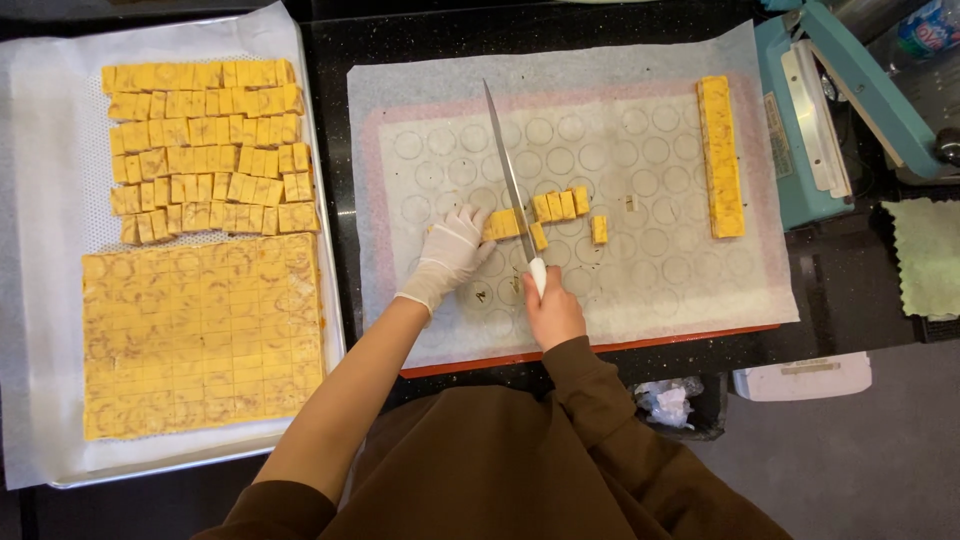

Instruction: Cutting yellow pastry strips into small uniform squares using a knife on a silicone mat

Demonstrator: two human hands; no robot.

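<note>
- Left hand (pixel 450 255): wears a white glove; fingers spread and pressed flat on the near-left end of the yellow strip (pixel 503 224) lying at the middle of the parchment sheet (pixel 420 100). It steadies the strip and grips nothing.
- Right hand (pixel 553 312): bare, closed around the white handle of a long knife (pixel 510 180). The blade runs from the handle toward the far side, leaning slightly left, and crosses the strip just right of the gloved fingers.
- Cut cubes (pixel 560 205): a short row sits just right of the blade, touching one another; one cube (pixel 538 236) lies just near of the blade, and a single cube (pixel 599 230) stands apart farther right.
- Uncut bar (pixel 721 155): long, yellow, flecked with brown, lying along the right side of the sheet, well apart from the hands.
- Baking mat (pixel 640 150): printed with circles, red-edged, visible through the parchment; it rests on the dark bench (pixel 820 280).
- Tray (pixel 30 300): on the left of the bench, lined with white paper. Its far half holds rows of small cut pieces (pixel 205 150); its near half holds a large scored slab (pixel 200 335) of the same yellow material.
- Teal machine (pixel 810 120): at the far right, with a pale green cloth (pixel 925 255) near it.
</note>
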